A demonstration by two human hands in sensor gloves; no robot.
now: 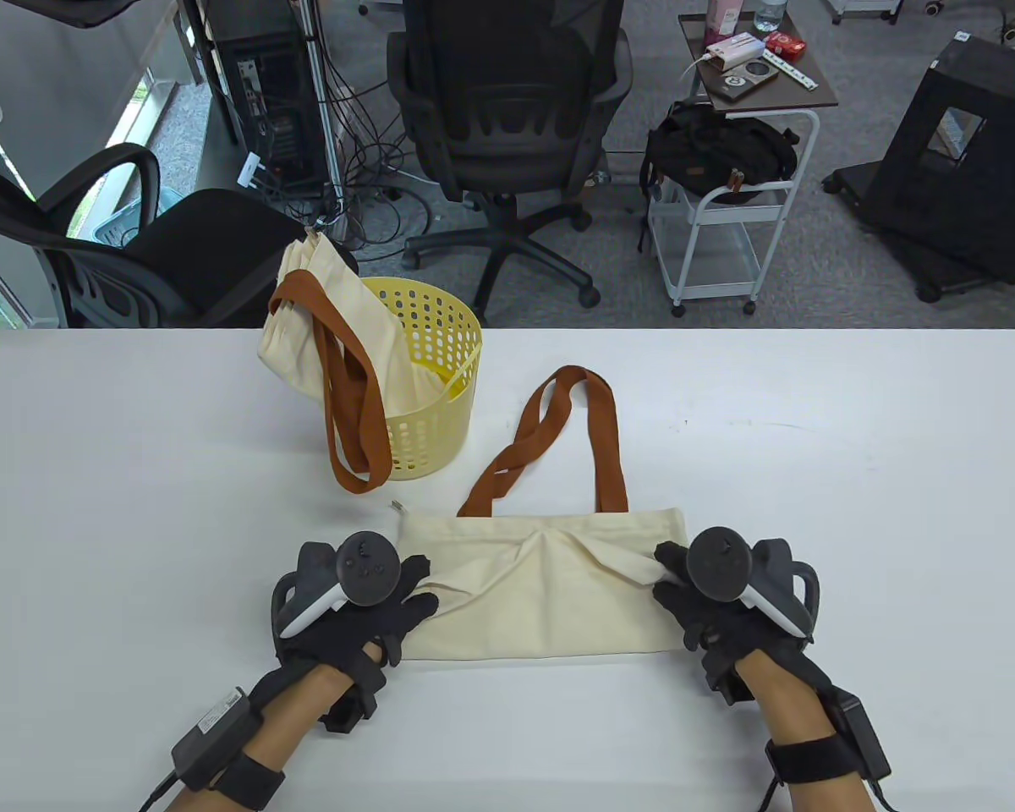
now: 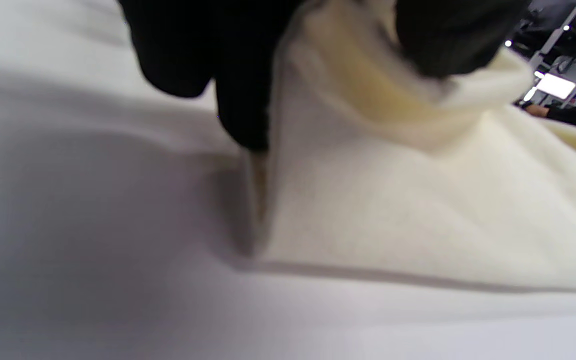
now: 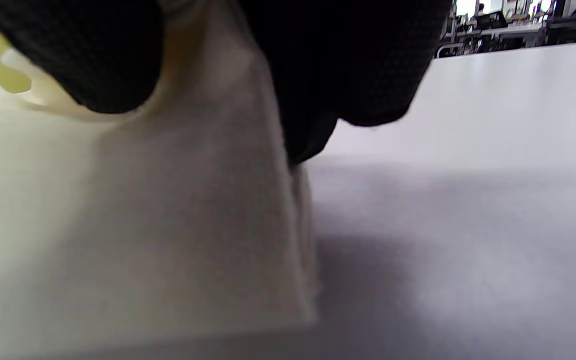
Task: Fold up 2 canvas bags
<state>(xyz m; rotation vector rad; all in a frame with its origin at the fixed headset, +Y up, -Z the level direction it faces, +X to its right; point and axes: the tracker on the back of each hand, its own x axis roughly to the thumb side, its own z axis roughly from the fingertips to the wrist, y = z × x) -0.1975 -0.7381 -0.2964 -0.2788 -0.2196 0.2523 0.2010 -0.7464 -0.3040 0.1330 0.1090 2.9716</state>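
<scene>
Left hand [image 1: 351,613] and right hand [image 1: 715,605] are pinching opposite edges of the near cream canvas bag [image 1: 541,592]; another is sitting in the yellow basket [image 1: 427,385] farther left.

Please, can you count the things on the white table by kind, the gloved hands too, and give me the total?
Canvas bags: 2, one flat on the table, one draped over the basket
Yellow basket: 1
Gloved hands: 2, left hand and right hand, each pinching a side edge of the flat bag
Total: 5
</scene>
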